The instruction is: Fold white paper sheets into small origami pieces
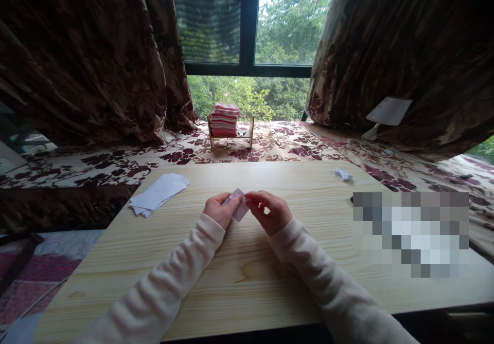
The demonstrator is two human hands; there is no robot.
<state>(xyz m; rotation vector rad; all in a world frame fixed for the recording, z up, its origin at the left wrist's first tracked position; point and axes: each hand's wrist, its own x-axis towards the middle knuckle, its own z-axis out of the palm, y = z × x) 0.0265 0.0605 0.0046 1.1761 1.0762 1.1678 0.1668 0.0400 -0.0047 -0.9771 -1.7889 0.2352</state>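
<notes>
A small folded piece of white paper [240, 212] is held up over the middle of the table, creased and roughly diamond-shaped. My left hand [219, 209] grips its left side, with the thumb across the front. At the paper's right upper edge, my right hand [270, 211] pinches with thumb and index finger, the other fingers curled. A stack of white paper sheets [159, 194] lies at the table's left, its edges uneven. Near the far right corner rests a small folded paper piece [343, 174].
The pale wooden table [185, 287] fills the foreground. A blurred-out item [417, 236] lies at its right. Beyond, a floral cloth covers a ledge with a small wooden rack [231, 137] of pink striped cloths [224, 120] and a white lamp [389, 111]. Patterned curtains flank the window.
</notes>
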